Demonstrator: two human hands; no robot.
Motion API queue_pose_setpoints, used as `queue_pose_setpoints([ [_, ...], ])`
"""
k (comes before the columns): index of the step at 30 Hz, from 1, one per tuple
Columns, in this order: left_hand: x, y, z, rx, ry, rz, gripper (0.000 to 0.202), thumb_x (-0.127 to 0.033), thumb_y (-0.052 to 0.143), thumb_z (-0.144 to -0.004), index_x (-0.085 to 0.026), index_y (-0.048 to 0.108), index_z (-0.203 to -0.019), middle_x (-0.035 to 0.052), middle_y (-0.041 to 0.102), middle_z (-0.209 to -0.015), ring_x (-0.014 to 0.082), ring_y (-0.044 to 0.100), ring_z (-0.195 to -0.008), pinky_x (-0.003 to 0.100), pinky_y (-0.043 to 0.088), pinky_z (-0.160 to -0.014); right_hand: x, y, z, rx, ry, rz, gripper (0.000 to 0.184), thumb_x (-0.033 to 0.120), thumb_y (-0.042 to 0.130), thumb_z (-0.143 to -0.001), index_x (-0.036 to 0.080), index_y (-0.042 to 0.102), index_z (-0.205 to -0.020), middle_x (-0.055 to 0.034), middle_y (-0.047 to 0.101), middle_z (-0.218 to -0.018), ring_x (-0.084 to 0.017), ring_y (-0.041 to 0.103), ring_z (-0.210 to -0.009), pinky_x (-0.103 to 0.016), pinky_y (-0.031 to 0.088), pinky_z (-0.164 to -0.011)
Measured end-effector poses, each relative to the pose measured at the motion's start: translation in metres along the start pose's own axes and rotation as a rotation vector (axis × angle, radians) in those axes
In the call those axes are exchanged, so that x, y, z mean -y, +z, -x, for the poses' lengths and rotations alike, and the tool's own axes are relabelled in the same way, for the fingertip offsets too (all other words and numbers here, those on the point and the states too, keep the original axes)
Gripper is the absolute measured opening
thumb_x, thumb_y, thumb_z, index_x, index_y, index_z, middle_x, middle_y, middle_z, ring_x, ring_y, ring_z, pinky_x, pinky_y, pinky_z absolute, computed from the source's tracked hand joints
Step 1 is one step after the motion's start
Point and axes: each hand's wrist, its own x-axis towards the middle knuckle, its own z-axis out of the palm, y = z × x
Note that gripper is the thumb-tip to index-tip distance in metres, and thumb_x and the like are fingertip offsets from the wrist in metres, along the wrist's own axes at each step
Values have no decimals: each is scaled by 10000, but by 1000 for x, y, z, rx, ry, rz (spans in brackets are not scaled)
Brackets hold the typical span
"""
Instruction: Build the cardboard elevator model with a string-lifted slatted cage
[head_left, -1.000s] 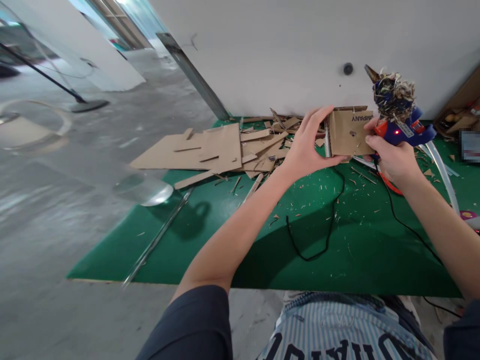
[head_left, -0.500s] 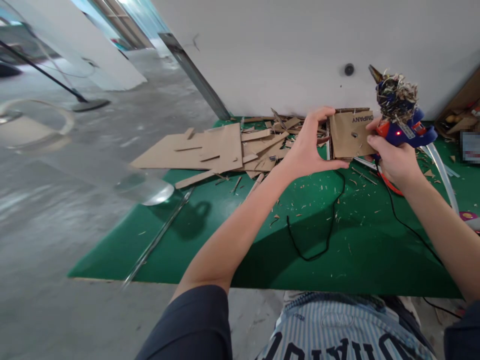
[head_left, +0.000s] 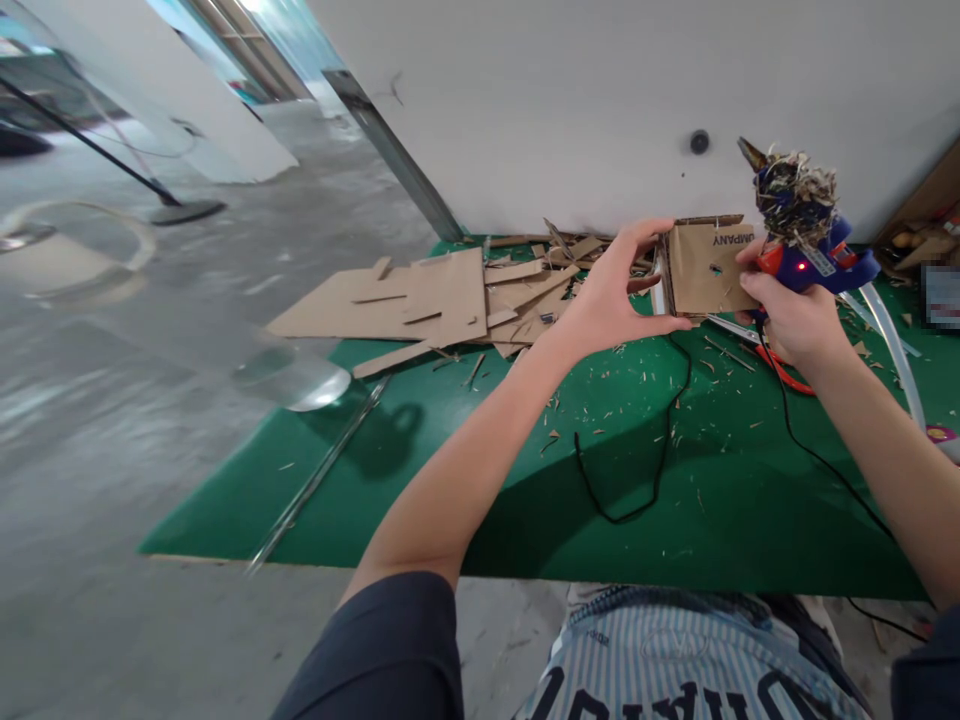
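A small cardboard box [head_left: 709,275], printed with "OMPANY" upside down and with a small hole in its face, is held up over the far part of the table. My left hand [head_left: 611,290] spans its left side, index finger at the top corner and thumb at the bottom corner. In my right hand [head_left: 791,310] is a blue glue gun [head_left: 825,262] with a lit red light; the same hand's fingers and thumb pinch the box's right edge. Clumped glue strings and scraps cover the gun's front, and its nozzle points up and left, away from the box.
Cardboard pieces [head_left: 442,290] and offcuts lie left of the box. Orange-handled scissors [head_left: 784,372] rest beneath my right hand. A black cord [head_left: 660,460] loops over the green table [head_left: 450,440]. A clear cup [head_left: 292,380] and thin clear rods [head_left: 322,470] are at the left.
The box and my right hand with the glue gun have shifted slightly right. My left thumb has drawn back a little along the box's lower edge. More of the scissors shows.
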Motion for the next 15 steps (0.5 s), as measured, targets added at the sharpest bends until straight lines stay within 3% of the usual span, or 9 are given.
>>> queue_pose_setpoints([
  [4,-2,0,-1,-19,-6,-3,950,-644,726,-840,-404,172,-1574,137,386,-1551,344,495,-1423,476,615,-976,4,-1,1,11,34,9,165,308,731,-725,288,657,-871,-57,622,-1023,-191,589,-801,-298,460,-458],
  [9,-6,-1,-3,-26,-11,113,874,-646,754,-813,-368,290,-1500,126,403,-1516,330,490,-1423,420,633,-945,2,-2,1,34,14,28,167,350,735,-738,288,659,-873,-58,619,-1010,-195,600,-804,-306,466,-462],
  [15,-6,-2,-2,0,6,16,926,-632,710,-861,-407,155,-1568,133,380,-1540,325,480,-1436,466,610,-978,-1,-4,0,19,-1,68,168,387,718,-769,297,659,-899,-53,631,-1018,-192,608,-794,-311,477,-469],
])
